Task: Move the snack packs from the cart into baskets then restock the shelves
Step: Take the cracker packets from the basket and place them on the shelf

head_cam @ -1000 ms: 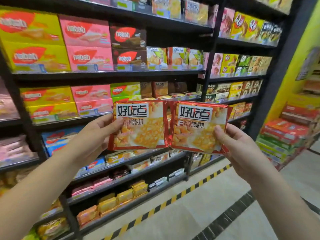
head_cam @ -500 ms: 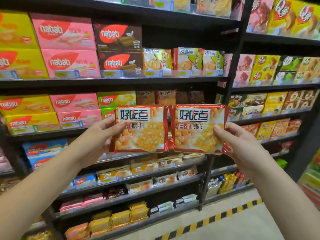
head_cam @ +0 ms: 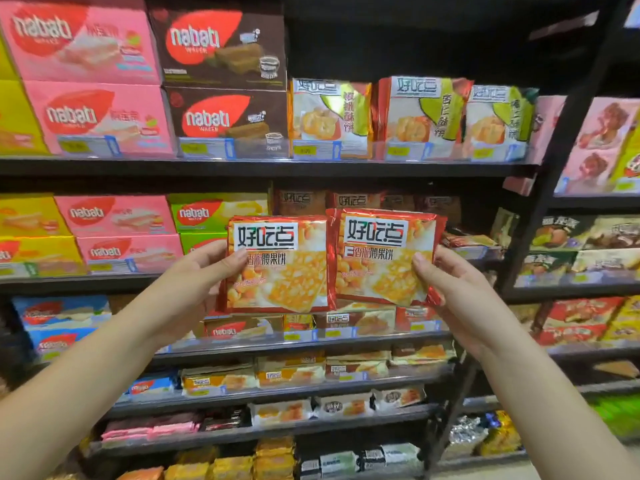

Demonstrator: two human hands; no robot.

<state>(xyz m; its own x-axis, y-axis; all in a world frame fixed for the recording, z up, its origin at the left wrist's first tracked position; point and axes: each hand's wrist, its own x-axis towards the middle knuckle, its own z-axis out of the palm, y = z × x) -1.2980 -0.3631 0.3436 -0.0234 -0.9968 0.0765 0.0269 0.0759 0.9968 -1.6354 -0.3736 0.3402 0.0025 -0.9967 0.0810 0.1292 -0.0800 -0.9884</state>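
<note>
Bright, even store light; motion blur and wide-angle bending toward edges.

Left red foil cracker pack (head_cam: 277, 268) and right red foil cracker pack (head_cam: 384, 261): "好吃点", "香脆腰果饼". Pink cardboard boxes (head_cam: 97, 116), brown cardboard boxes (head_cam: 225, 112), green cardboard box (head_cam: 214, 213): "nabati". Upper-shelf gold-green foil packs (head_cam: 422, 116): "好吃点". Yellow price tags (head_cam: 304, 151) too blurred to read.

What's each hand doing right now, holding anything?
Left hand: grips the left red snack pack by its left edge.
Right hand: grips the right red snack pack by its right edge.
</note>
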